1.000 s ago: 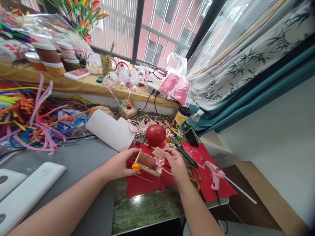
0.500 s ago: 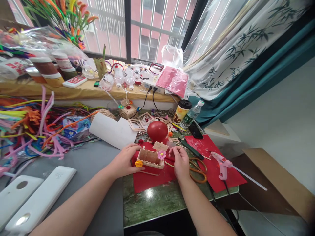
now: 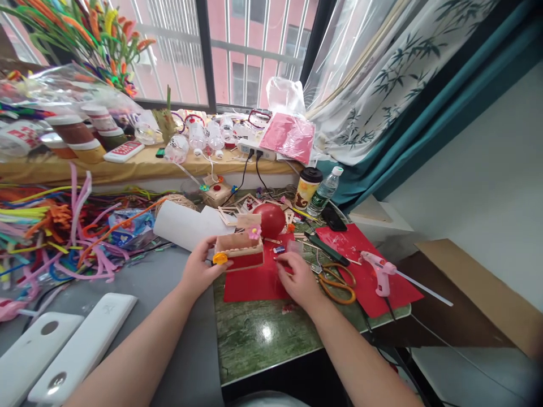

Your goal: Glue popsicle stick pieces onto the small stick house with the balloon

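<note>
your left fingers (image 3: 207,244) are holding the box (image 3: 241,259) left of the red ball (image 3: 272,221), longways toward your right fingers (image 3: 287,260); i can't tell their grip.

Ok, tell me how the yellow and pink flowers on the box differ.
The yellow flower is a compact rosette; the pink flower has spread petals. The yellow flower sits against the left hand, the pink flower at the opposite end of the box. Both decorate the box.

Matt wood box (image 3: 241,252), glossy red ball (image 3: 272,221), clear plast. bottle (image 3: 326,191)
</note>
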### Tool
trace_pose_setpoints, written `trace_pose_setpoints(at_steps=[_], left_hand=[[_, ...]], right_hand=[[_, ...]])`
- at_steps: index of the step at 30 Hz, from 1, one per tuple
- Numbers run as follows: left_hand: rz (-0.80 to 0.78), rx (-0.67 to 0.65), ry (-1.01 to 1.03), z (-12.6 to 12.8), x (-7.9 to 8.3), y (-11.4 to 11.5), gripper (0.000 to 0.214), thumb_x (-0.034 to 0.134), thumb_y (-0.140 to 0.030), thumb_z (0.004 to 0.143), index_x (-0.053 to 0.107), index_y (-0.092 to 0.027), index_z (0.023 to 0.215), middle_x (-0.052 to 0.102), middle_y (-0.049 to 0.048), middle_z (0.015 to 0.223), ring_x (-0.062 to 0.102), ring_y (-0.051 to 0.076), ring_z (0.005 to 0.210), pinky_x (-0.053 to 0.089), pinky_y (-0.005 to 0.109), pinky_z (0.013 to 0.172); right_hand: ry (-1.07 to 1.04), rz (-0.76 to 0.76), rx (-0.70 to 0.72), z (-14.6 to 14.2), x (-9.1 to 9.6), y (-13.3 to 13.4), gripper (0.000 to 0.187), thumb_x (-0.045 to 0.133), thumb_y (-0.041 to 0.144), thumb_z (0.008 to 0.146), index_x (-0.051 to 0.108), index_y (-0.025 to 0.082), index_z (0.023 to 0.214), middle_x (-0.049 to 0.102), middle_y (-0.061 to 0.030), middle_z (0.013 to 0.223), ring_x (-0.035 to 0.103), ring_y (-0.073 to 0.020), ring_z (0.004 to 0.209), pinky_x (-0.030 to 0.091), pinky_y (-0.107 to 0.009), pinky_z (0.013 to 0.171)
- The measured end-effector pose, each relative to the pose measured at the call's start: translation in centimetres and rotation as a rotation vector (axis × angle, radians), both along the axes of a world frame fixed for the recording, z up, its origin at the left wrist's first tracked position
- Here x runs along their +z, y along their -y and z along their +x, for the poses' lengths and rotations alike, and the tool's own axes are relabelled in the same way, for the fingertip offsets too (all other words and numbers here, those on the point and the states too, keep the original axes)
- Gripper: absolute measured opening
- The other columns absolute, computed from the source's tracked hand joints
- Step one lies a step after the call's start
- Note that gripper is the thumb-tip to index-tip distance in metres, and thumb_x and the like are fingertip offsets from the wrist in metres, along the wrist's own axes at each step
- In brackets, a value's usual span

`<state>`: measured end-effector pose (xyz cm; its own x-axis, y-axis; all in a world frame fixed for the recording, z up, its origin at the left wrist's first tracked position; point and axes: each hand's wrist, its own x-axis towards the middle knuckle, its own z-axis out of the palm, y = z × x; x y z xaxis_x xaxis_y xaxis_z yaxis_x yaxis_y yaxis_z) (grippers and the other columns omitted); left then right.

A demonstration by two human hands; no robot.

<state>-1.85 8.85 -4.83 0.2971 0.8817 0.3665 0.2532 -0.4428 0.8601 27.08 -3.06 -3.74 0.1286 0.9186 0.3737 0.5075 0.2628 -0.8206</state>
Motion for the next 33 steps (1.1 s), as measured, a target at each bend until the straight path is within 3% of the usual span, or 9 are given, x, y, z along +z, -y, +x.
trace_pose_setpoints(at_steps=[4,7,13,16,20,24,26,30,33], left_hand=[[-0.073,0.074,0.139,0.1,-0.1,-0.2,0.071,0.083,-0.046,0.082,0.054,-0.020,0.141,0.070,0.0124,0.134,0.069,0.032,0.122,0.055,0.047,0.107],[-0.057,0.035,0.066,0.5,0.2,0.1,0.068,0.084,-0.045,0.082,0.057,-0.020,0.139,0.070,0.0124,0.133,0.069,0.031,0.120,0.054,0.048,0.108],[-0.046,-0.162,-0.049,2.1,0.9,2.2,0.060,0.085,-0.039,0.082,0.058,-0.022,0.133,0.071,0.0107,0.126,0.072,0.029,0.115,0.057,0.045,0.103],[-0.074,-0.173,-0.031,2.5,1.1,3.2,0.062,0.086,-0.041,0.081,0.056,-0.023,0.132,0.070,0.0105,0.124,0.072,0.029,0.112,0.060,0.043,0.098],[-0.059,-0.070,0.053,2.2,1.5,3.5,0.061,0.083,-0.045,0.082,0.055,-0.023,0.130,0.068,0.0087,0.120,0.071,0.028,0.107,0.060,0.040,0.092],[0.081,0.267,0.209,0.9,2.1,2.5,0.060,0.080,-0.049,0.084,0.051,-0.025,0.131,0.064,0.0066,0.120,0.067,0.027,0.109,0.057,0.041,0.098],[0.147,0.372,0.272,0.3,2.5,1.9,0.061,0.080,-0.050,0.083,0.051,-0.025,0.130,0.061,0.0064,0.123,0.065,0.027,0.112,0.054,0.043,0.103],[0.232,0.343,0.317,-0.1,4.3,2.2,0.063,0.082,-0.052,0.081,0.052,-0.026,0.129,0.059,0.0052,0.120,0.064,0.027,0.112,0.052,0.043,0.105],[0.196,0.246,0.182,0.7,6.2,3.9,0.066,0.084,-0.051,0.078,0.053,-0.026,0.130,0.062,0.0048,0.118,0.066,0.027,0.107,0.057,0.043,0.098]], right_hand=[[0.487,-0.009,0.265,-1.4,0.6,3.1,0.031,0.069,0.025,0.097,0.075,0.024,0.127,0.076,-0.0117,0.128,0.064,-0.0331,0.123,0.047,-0.055,0.113],[0.664,-0.016,0.305,-1.4,-0.3,4.8,0.036,0.071,0.029,0.098,0.072,0.025,0.134,0.075,-0.0109,0.136,0.064,-0.0341,0.127,0.043,-0.061,0.117],[0.667,0.016,0.308,0.0,-1.1,5.7,0.035,0.066,0.026,0.101,0.070,0.026,0.135,0.074,-0.0093,0.139,0.064,-0.0320,0.129,0.042,-0.058,0.117],[0.655,0.019,0.300,0.1,-1.1,5.9,0.033,0.064,0.025,0.102,0.070,0.025,0.135,0.074,-0.0087,0.140,0.063,-0.0315,0.130,0.039,-0.059,0.119],[0.633,0.042,0.279,0.3,-1.3,6.3,0.031,0.062,0.021,0.102,0.072,0.026,0.131,0.076,-0.0083,0.135,0.065,-0.0308,0.127,0.039,-0.061,0.118],[0.587,0.068,0.257,0.5,-1.3,6.7,0.029,0.063,0.017,0.099,0.073,0.027,0.124,0.078,-0.0083,0.129,0.066,-0.0310,0.122,0.041,-0.063,0.115],[0.565,0.072,0.251,0.6,-1.1,6.8,0.027,0.063,0.017,0.098,0.074,0.028,0.121,0.079,-0.0085,0.125,0.066,-0.0305,0.119,0.043,-0.062,0.113],[0.530,0.068,0.245,0.5,-0.7,6.7,0.023,0.060,0.016,0.099,0.073,0.028,0.114,0.078,-0.0082,0.121,0.066,-0.0290,0.114,0.045,-0.061,0.111],[0.512,0.076,0.248,0.7,-0.6,6.8,0.021,0.059,0.015,0.098,0.072,0.028,0.109,0.077,-0.0075,0.118,0.066,-0.0284,0.112,0.045,-0.059,0.110]])
